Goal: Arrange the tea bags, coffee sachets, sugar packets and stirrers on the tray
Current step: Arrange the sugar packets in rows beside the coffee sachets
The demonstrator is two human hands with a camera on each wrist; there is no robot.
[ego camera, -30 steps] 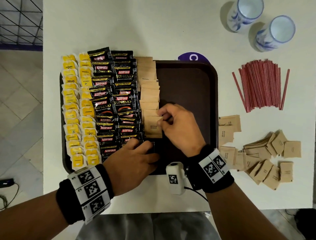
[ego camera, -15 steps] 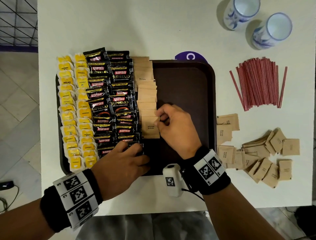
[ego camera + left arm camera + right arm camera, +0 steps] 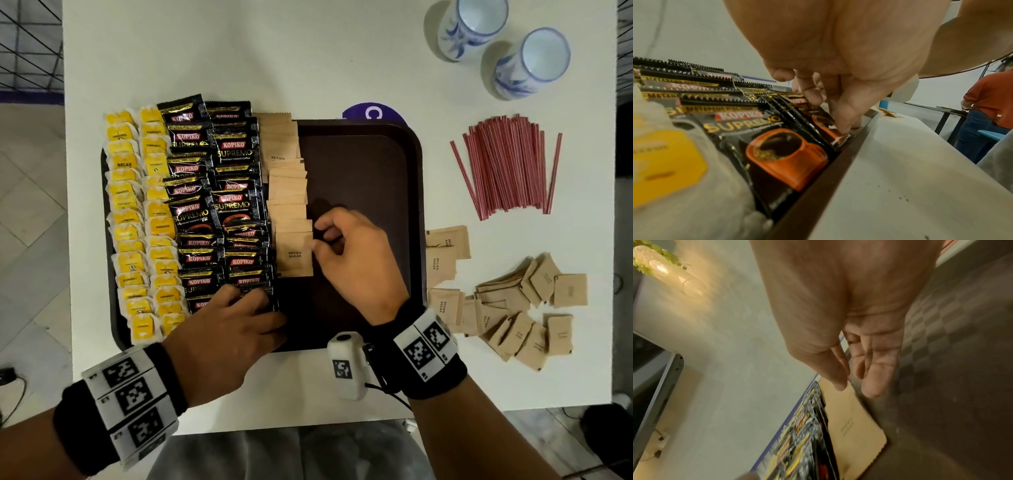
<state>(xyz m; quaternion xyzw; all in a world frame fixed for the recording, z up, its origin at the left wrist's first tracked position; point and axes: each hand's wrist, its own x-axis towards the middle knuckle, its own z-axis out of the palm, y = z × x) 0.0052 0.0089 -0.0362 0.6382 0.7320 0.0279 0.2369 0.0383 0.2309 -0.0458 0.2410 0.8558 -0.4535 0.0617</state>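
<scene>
Even overhead light, soft shadows beside the cups [image 3: 532, 63]. Head view sharp, bowed at the edges. Wrist views warm-tinted; right wrist motion-blurred, nearest tea bag [image 3: 663, 155] unfocused.

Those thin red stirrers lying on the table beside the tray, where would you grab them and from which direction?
Probably from above, across the middle of the red stirrers. They lie flat on the table in a roughly parallel bundle, ends pointing toward and away from the person, so fingers closing in from both long sides can gather many at once. One stray stirrer sits slightly apart on the right.
</scene>
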